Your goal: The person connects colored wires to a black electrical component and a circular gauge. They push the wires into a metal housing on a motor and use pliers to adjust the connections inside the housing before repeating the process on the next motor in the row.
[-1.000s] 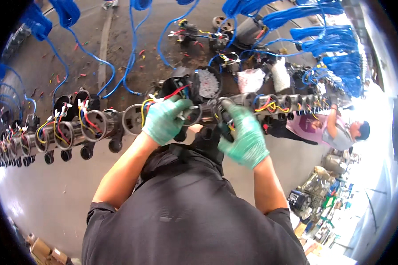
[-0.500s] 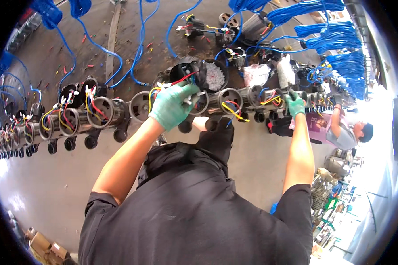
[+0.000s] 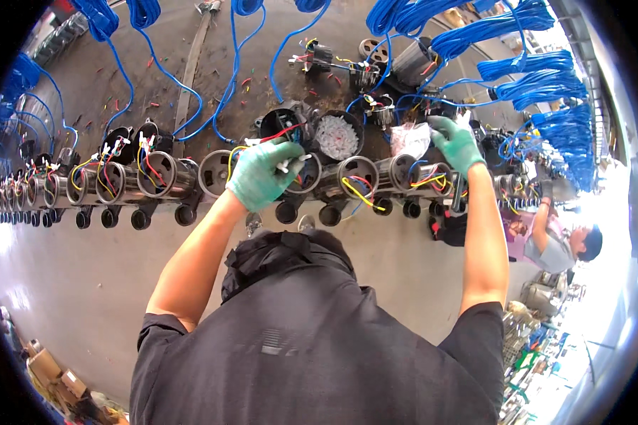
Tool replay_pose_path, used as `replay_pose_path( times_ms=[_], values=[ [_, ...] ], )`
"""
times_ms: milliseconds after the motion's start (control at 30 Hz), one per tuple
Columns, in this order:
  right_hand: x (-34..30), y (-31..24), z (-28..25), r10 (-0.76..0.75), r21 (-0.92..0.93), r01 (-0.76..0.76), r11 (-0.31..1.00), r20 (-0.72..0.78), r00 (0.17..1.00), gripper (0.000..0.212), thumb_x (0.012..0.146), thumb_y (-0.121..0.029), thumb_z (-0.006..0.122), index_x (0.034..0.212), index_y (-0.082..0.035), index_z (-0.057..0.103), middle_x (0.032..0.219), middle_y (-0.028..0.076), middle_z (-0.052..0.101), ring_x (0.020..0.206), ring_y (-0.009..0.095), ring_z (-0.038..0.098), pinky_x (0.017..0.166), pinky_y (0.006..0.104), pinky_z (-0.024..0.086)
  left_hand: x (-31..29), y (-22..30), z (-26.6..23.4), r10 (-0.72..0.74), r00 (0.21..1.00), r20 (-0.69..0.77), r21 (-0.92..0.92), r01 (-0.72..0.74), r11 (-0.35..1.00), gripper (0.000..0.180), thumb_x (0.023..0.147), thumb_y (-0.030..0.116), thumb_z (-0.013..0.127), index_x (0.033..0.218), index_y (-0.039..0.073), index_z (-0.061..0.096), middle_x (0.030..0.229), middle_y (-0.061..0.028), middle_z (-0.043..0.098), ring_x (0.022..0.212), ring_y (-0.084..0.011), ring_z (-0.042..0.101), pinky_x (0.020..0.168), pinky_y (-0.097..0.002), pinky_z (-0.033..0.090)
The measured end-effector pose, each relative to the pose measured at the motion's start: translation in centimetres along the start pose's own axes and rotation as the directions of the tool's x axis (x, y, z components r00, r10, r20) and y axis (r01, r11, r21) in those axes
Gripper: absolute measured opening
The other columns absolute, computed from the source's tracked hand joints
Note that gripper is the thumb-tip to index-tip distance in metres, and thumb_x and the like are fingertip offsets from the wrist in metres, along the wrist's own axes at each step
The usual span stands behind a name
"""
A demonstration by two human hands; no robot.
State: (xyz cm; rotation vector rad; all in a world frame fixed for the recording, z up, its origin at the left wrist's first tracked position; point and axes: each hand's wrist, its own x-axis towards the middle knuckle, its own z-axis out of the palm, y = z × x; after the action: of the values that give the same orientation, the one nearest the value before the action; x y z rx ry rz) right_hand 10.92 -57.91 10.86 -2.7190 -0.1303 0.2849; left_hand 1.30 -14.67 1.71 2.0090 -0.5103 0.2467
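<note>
My left hand (image 3: 266, 176), in a green glove, is closed around small white plastic pieces (image 3: 288, 164). It is in front of a round metal motor housing (image 3: 306, 174), with red and yellow wires beside it. A black bowl (image 3: 362, 133) of similar white pieces stands just beyond, to its right. My right hand (image 3: 459, 143), also green-gloved, reaches over the bench with its fingers stretched out to the upper left. A clear bag of white pieces (image 3: 410, 140) lies left of it. Something white, mostly hidden, shows past its fingers.
Cylindrical housings (image 3: 159, 173) with coloured wires line the bench (image 3: 159, 92) edge on both sides. Coiled blue cables (image 3: 528, 67) hang across the far side. Loose motor parts (image 3: 315, 58) lie at the back. Another person (image 3: 556, 248) works at the right.
My right hand has moved up and slightly left, from the row of housings to beyond it. My left hand has shifted slightly left and down, keeping the white pieces. The view has shifted a little.
</note>
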Motion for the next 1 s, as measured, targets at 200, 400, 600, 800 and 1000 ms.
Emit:
replay_pose_path(
  times_ms=[200,400,600,800,1000],
  values=[
    [7.7,-1.8,4.2,-0.175,-0.243,0.25,0.937,0.291,0.941,0.039,0.097,-0.021,0.068,0.135,-0.01,0.066,0.11,0.017,0.076,0.105,0.035,0.073,0.093,0.0434,0.057,-0.2,0.9,0.9,0.01,0.996,-0.085,0.177,0.005,0.984,0.017,0.087,0.008,0.079,0.103,0.007,0.073,0.088,-0.0114,0.073,0.075,-0.0292,0.072,0.068,-0.0377,0.057],
    [14.0,-2.3,8.2,-0.295,-0.421,0.439,0.793,0.366,0.883,0.045,0.095,-0.023,0.068,0.139,-0.012,0.065,0.131,0.018,0.066,0.122,0.038,0.065,0.105,0.0431,0.052,0.0,1.7,3.7,-0.042,0.951,-0.305,0.242,0.12,0.963,0.017,0.087,0.003,0.076,0.103,0.005,0.072,0.088,-0.0101,0.071,0.068,-0.0237,0.068,0.063,-0.0329,0.053],
    [17.7,-0.5,8.4,-0.109,-0.599,0.513,0.615,0.58,0.808,0.035,0.088,-0.016,0.068,0.122,-0.01,0.076,0.12,0.017,0.076,0.111,0.036,0.073,0.093,0.045,0.058,0.4,2.2,5.5,-0.076,0.923,-0.378,0.315,0.206,0.927,0.026,0.09,0.005,0.074,0.116,0.008,0.071,0.094,-0.009,0.072,0.073,-0.0209,0.069,0.067,-0.0313,0.055],
    [20.8,1.7,4.1,0.024,-0.592,0.21,0.778,0.362,0.932,0.036,0.091,-0.021,0.069,0.123,-0.004,0.075,0.125,0.02,0.074,0.116,0.037,0.072,0.096,0.0452,0.056,0.5,3.2,6.0,-0.159,0.891,-0.426,0.382,0.337,0.861,0.04,0.085,0.008,0.075,0.124,0.012,0.066,0.106,-0.0119,0.071,0.086,-0.0296,0.072,0.076,-0.0395,0.058],
    [22.0,-0.5,7.6,-0.244,0.1,0.224,0.969,0.299,0.923,0.035,0.101,-0.026,0.066,0.127,-0.004,0.066,0.109,0.015,0.074,0.101,0.027,0.069,0.092,0.0395,0.053,0.5,3.5,5.4,-0.248,0.886,-0.392,0.347,0.392,0.852,0.039,0.088,0.008,0.075,0.126,0.009,0.066,0.111,-0.0128,0.072,0.095,-0.0321,0.072,0.083,-0.0402,0.057]
  ],
)
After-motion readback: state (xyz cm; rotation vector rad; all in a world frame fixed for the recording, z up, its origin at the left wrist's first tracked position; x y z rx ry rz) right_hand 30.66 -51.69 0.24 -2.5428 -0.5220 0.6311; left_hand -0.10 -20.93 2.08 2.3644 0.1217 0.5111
